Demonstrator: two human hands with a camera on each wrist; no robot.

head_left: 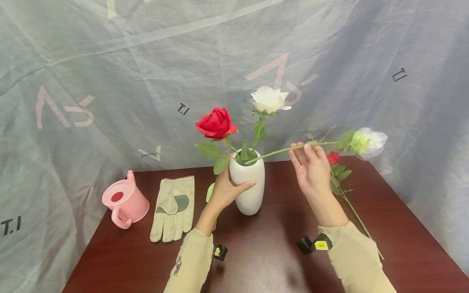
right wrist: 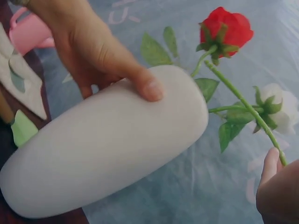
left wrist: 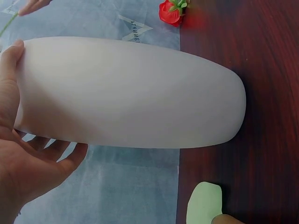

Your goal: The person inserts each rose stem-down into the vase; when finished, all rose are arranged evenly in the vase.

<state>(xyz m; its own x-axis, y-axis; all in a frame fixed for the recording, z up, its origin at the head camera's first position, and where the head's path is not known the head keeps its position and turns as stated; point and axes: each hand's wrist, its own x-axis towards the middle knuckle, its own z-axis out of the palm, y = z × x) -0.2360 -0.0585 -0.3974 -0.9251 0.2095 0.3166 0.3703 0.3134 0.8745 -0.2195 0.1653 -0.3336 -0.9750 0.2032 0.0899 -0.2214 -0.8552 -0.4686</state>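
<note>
My left hand (head_left: 224, 190) grips the white vase (head_left: 250, 193) round its upper side, with the thumb across the front. A red rose (head_left: 217, 124) and a white rose (head_left: 270, 99) stand in the vase and lean apart. Between its thumb and fingers my right hand (head_left: 313, 171) pinches the green stem (head_left: 282, 150) of another white flower (head_left: 368, 142), held nearly level with the bloom to the right. That stem's cut end overlaps the vase mouth in the head view; in the right wrist view the stem (right wrist: 243, 100) passes across the two roses' stems.
A pink watering can (head_left: 128, 201) and a pale work glove (head_left: 174, 209) lie to the left. Partly hidden behind my left hand is a light green blade-like piece (left wrist: 204, 203). Another red flower (head_left: 333, 158) with a long stem lies on the brown table (head_left: 414, 244) at the right.
</note>
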